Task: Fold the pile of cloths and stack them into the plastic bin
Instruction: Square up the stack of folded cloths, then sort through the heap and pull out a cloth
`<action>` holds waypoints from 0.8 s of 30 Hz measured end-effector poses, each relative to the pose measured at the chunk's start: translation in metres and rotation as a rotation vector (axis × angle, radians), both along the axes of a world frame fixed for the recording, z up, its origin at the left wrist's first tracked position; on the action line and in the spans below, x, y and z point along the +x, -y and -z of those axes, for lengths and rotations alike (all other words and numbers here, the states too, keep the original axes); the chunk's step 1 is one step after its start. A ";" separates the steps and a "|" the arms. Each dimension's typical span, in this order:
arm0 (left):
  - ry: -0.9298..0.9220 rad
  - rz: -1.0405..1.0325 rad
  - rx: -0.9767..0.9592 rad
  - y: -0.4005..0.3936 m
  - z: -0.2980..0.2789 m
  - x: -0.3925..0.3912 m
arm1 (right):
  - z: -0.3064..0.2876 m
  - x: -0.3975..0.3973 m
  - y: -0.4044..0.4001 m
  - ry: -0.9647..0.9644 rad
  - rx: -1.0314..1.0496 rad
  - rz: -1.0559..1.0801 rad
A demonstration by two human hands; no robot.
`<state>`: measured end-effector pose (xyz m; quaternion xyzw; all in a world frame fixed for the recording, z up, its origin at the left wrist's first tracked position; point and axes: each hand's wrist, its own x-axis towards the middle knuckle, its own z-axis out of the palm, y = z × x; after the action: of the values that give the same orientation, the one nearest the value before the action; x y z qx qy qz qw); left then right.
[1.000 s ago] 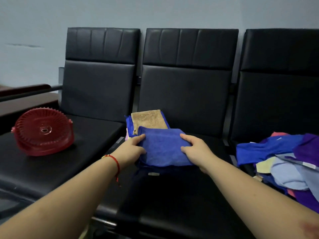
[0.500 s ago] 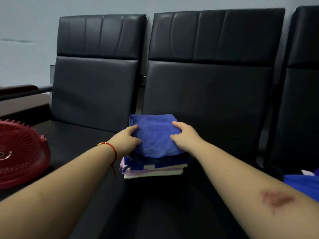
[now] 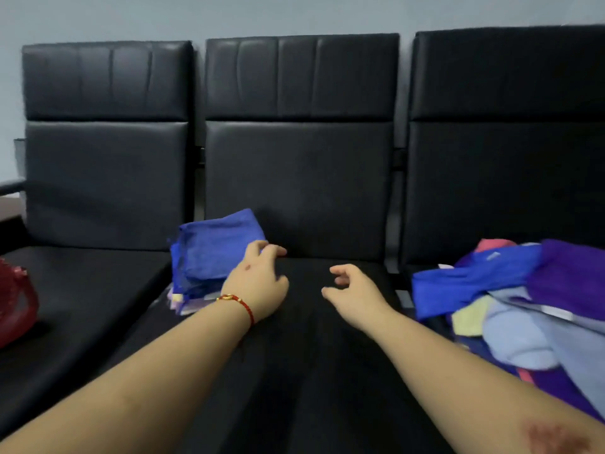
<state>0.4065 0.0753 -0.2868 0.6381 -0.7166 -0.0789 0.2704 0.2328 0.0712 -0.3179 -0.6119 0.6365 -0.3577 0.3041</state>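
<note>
Now you face three black padded seats in a row against a pale grey-blue wall; the upholstery is smooth, with stitched panels across the upper backrests. Frame is motion-blurred.

Stack of folded cloths sits at the left edge of the middle seat, against the backrest; a blue cloth is on top, with paler lilac and white edges showing beneath it at the front.

Your left hand rests against the right side of the stack, fingers loosely bent, tips touching the top blue cloth; whether it pinches the cloth, you cannot tell. A red cord bracelet circles that wrist.

Your right hand hovers over the bare middle seat, well apart from the stack, fingers loosely curled, holding nothing.

Pile of unfolded cloths lies on the right seat: blue, purple, light blue, yellow, pink.

A red plastic object sits on the left seat, cut off by the frame edge.

No readable writing or labels.
</note>
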 end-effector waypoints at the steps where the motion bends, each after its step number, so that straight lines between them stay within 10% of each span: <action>1: 0.032 0.071 0.063 -0.009 0.005 -0.027 | 0.002 -0.017 -0.019 -0.033 0.011 0.015; 10: 0.046 0.465 0.343 -0.080 0.023 -0.245 | -0.007 -0.205 -0.139 -0.319 0.040 0.236; 24: 0.158 0.586 0.062 -0.060 0.011 -0.340 | -0.004 -0.331 -0.131 -0.436 -0.217 0.560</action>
<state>0.0664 0.1349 -0.2977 0.4162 -0.8862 -0.1256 0.1599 -0.0977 0.2024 -0.3141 -0.5047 0.7874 -0.3536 -0.0146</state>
